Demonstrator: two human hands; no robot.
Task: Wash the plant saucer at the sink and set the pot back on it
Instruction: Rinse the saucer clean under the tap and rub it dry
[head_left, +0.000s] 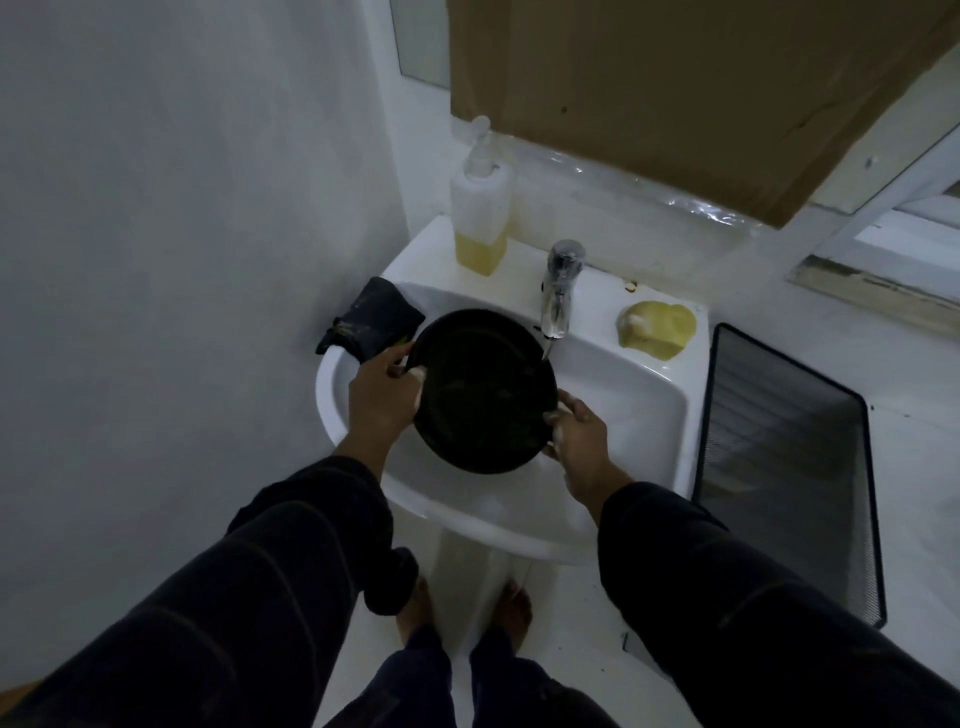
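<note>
A round black plant saucer (483, 389) is held tilted over the white sink basin (639, 410), its inside facing me. My left hand (382, 397) grips its left rim, thumb over the edge. My right hand (579, 434) grips the lower right rim, and looks wet or soapy. The chrome tap (558, 291) stands just behind the saucer's upper right edge, and a thin stream seems to run from its spout onto the rim. No plant pot is in view.
A soap dispenser (480, 218) with yellow liquid stands at the sink's back left. A dark cloth (371, 319) lies on the left rim, a yellow sponge (657, 330) on the right. A black mesh bin (784, 467) stands right of the sink. Cardboard (675, 88) covers the mirror.
</note>
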